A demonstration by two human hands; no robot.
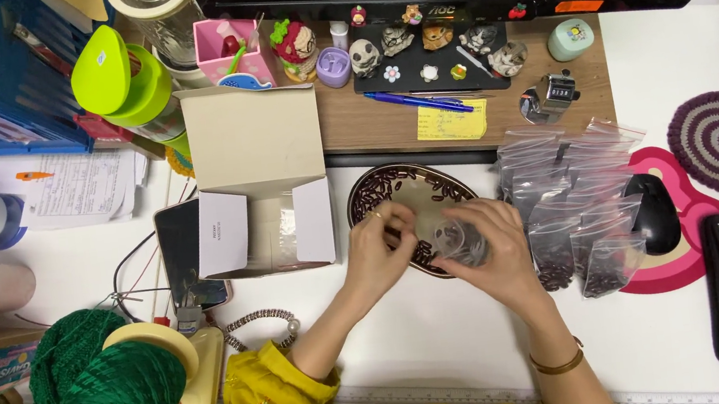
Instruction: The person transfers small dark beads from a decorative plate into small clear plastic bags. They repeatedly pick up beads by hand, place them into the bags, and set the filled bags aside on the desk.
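The little clear bag (pixel 459 243) sat in my right hand (pixel 491 246), over the near edge of the oval dish (pixel 412 189) of dark beads. My left hand (pixel 380 247) pinched beads beside it. I judged that keeping the bag's mouth wide, low over the dish, was best.

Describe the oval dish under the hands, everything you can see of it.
The oval dish is shallow and brown, apparently glossy, lying flat on the white desk before the monitor shelf. Small dark capsule-like pieces line its rim and bottom. The left hand and right hand cover its near edge; the right holds a small clear bag over it.
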